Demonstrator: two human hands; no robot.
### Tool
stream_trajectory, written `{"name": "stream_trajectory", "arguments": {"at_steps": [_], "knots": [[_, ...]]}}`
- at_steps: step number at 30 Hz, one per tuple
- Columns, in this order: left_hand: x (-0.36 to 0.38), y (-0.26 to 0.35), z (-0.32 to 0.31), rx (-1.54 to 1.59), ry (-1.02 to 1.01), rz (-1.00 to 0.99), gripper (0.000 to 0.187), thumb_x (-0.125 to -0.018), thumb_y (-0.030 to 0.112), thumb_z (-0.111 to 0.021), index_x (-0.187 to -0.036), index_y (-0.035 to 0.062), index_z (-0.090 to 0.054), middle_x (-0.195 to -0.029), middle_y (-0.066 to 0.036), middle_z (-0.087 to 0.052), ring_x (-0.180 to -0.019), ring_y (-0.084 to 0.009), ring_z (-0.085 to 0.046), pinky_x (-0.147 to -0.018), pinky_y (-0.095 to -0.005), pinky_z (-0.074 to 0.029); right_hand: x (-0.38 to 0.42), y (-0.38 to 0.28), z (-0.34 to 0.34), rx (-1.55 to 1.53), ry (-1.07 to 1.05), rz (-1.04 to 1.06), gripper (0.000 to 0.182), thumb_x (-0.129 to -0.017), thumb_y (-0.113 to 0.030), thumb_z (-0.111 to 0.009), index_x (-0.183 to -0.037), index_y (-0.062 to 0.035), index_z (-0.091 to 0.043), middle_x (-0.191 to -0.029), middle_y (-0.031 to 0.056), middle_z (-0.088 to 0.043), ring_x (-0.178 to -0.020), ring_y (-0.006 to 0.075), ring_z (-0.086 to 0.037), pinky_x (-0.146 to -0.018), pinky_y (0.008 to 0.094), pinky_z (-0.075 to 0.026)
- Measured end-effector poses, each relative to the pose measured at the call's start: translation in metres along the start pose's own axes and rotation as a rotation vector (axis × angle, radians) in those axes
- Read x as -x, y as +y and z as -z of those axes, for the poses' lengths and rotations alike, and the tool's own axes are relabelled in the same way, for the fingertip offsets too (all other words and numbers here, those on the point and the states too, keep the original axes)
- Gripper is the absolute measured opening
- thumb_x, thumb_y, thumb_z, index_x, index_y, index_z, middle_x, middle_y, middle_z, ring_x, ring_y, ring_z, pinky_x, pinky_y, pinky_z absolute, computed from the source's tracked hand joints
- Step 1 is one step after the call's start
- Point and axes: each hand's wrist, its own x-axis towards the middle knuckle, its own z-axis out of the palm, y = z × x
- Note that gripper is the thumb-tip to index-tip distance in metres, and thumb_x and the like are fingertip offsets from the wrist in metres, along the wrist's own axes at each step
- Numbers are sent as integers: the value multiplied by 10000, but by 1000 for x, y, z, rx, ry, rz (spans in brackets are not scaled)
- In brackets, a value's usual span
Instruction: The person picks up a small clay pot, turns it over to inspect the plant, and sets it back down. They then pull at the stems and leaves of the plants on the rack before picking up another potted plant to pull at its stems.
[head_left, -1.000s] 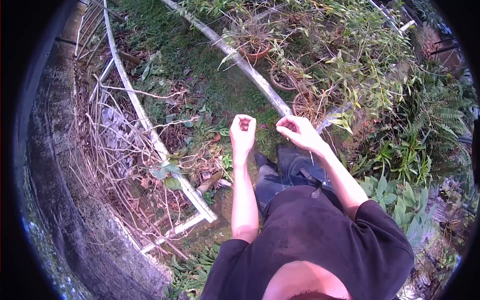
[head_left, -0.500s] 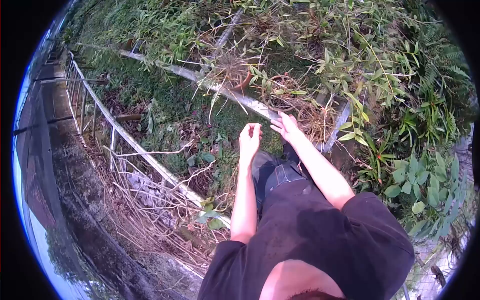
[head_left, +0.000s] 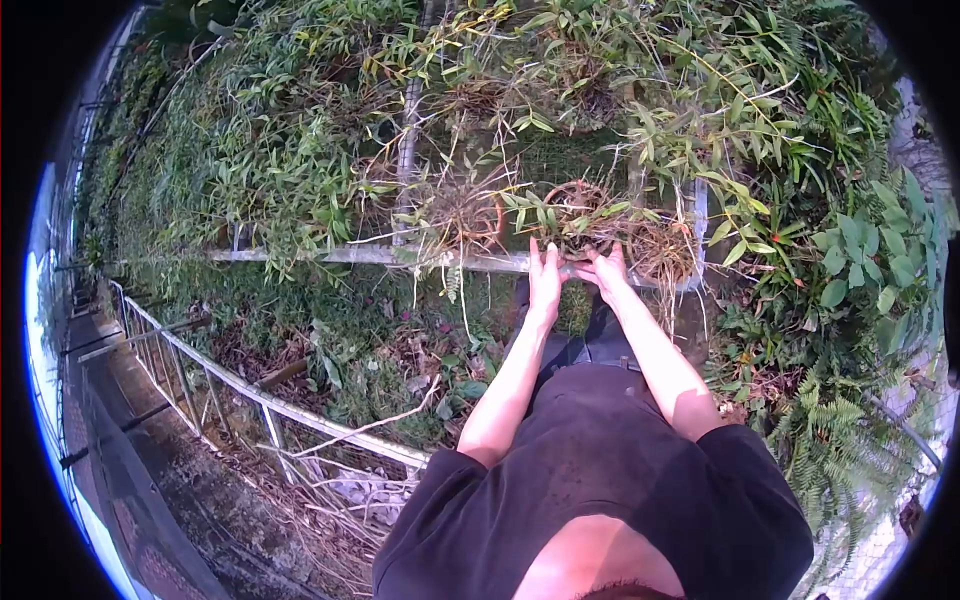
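Note:
My left hand (head_left: 545,282) is at the near rail of a mesh rack, fingers stretched up and apart beside a potted plant (head_left: 578,215). Close to it on the right, my right hand (head_left: 607,274) also has its fingers spread, at the pot's near side. Whether the fingertips touch the pot cannot be made out. The plant has long green leaves and tangled dry roots, and part of a round brown rim shows. To its left stands another pot (head_left: 497,222) with trailing roots; a dry root clump (head_left: 660,250) lies to the right.
A pale rail (head_left: 350,256) runs along the rack's near edge, with dense leafy plants beyond it. At left a white railing (head_left: 235,378) slants past dry branches (head_left: 350,490). Ferns (head_left: 835,430) and broad-leaved plants (head_left: 865,250) grow at right.
Both hands have moved forward to the potted plant at the rail, and the left hand's fingers have opened from a closed pose. My view has turned, so the rail now lies nearly level.

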Motion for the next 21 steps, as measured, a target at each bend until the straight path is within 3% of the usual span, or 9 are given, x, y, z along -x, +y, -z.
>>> {"name": "stream_trajectory", "arguments": {"at_steps": [3,6,7,8,11,15,18,19,21], "knots": [[4,16,18,-125,-162,49,845,-1021,485,-497,-1605,198,42,-1524,-185,-387,-1287,-334,-523,-925,-382,-505,16,-10,-5,-58,42,-7,871,-980,-110,-615,-1541,-148,51,-1260,236,-579,-827,352,-731,-675,441,-637],[35,74,38,-368,-452,296,904,-1005,543,-481,-1578,248,153,-1548,-276,-322,-1269,-398,-534,-934,-421,-530,25,-16,-14,3,248,181,657,-944,-217,-625,-1470,-46,-270,-1071,211,-650,-616,241,-705,-558,353,-607],[41,81,44,-347,-496,306,905,-1000,558,-483,-1581,249,137,-1514,-304,-363,-1211,-396,-582,-905,-422,-554,35,-24,-15,42,242,206,479,-918,-270,-628,-1287,-7,-473,-837,123,-635,-514,175,-624,-495,314,-563],[44,86,52,-353,-522,323,836,-1013,530,-481,-1601,234,34,-1458,-284,-448,-1140,-360,-637,-875,-399,-569,44,-28,-18,19,254,232,299,-922,-265,-628,-1084,-31,-537,-712,79,-612,-478,157,-593,-465,307,-545],[50,100,80,-356,-615,306,692,-1032,474,-469,-1579,131,-220,-1348,-256,-545,-983,-288,-702,-747,-371,-603,70,-27,-16,44,296,262,236,-932,-246,-615,-1025,-33,-574,-683,64,-590,-426,121,-528,-411,282,-493],[49,116,113,-287,-643,285,650,-1046,520,-390,-1445,6,-406,-1130,-224,-680,-938,-284,-719,-742,-379,-615,108,-25,-4,28,266,270,200,-932,-226,-616,-954,-27,-604,-616,39,-555,-382,95,-469,-355,255,-421],[38,99,106,-224,-504,114,672,-1041,535,-395,-1472,21,-384,-1294,-229,-587,-1080,-302,-660,-851,-406,-588,140,-31,2,47,187,284,184,-942,-189,-598,-951,-6,-608,-629,47,-580,-364,84,-444,-340,244,-406],[36,97,99,-167,-507,126,665,-1034,527,-426,-1489,45,-376,-1345,-192,-552,-1198,-329,-590,-883,-462,-574,153,-39,-1,59,172,283,179,-946,-182,-590,-952,-5,-607,-630,46,-581,-365,81,-443,-341,243,-407],[40,94,84,-26,-605,202,633,-1041,513,-417,-1479,58,-375,-1319,-174,-559,-1177,-302,-589,-860,-494,-571,166,-42,6,60,119,298,191,-962,-163,-566,-1013,13,-619,-635,34,-583,-370,69,-439,-346,236,-414]]}}
